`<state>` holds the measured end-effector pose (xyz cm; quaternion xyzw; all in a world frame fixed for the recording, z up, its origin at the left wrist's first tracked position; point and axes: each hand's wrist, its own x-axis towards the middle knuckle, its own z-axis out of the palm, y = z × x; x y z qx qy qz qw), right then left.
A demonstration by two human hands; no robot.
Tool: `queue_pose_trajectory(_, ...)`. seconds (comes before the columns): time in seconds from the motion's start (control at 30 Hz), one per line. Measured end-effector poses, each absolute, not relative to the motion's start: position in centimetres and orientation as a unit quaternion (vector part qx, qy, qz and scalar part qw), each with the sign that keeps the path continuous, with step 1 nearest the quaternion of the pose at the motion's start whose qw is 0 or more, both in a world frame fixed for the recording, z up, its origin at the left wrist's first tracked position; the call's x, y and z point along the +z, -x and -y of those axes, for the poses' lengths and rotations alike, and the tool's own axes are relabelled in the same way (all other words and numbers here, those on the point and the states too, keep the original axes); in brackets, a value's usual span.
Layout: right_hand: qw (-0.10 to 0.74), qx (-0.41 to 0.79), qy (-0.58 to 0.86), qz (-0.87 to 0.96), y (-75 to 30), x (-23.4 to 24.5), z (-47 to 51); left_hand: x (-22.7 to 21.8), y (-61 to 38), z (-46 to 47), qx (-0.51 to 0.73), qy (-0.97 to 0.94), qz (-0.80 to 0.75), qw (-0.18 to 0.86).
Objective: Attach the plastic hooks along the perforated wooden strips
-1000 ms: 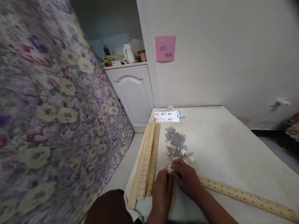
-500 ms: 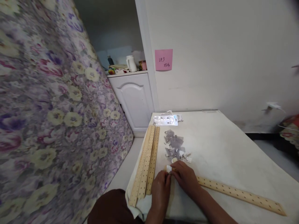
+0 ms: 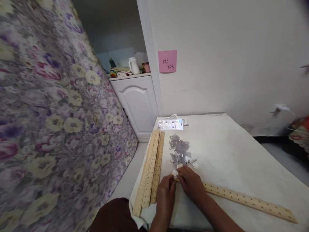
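A small white piece [image 3: 175,174] sits between the fingertips of my two hands, over the left end of a perforated wooden strip [image 3: 248,199]. My left hand [image 3: 166,190] is closed and pinches the piece from the near left. My right hand [image 3: 191,181] is closed too, its fingertips on the piece's right side, while the strip passes beneath that hand. Fingers hide much of the piece, so its exact kind is unclear. Just beyond my hands lies a pile of clear-backed adhesive hooks [image 3: 180,148], with white bits [image 3: 194,165] at its near right.
Several more perforated wooden strips [image 3: 151,167] lie lengthwise along the left side of the cloth-covered table [image 3: 224,148]. Clear packaging with hooks [image 3: 170,124] rests at the far edge. A floral curtain [image 3: 60,129] hangs at left, and a wall stands behind the table.
The white piece has turned slightly between my fingertips, and more of the wooden strip's left end shows beneath it. Both hands stay in nearly the same place. The view has shifted a little.
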<state>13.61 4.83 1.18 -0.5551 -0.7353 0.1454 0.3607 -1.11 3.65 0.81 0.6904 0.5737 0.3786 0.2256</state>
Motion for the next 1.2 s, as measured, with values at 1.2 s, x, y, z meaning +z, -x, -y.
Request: queue_pose_trajectory(1.2,0.353,0.110,0.478,0.797,-14.0,2.3,-3.9,1.7,1.2,-3.6,0.372,-0.661,-0.593,0.270)
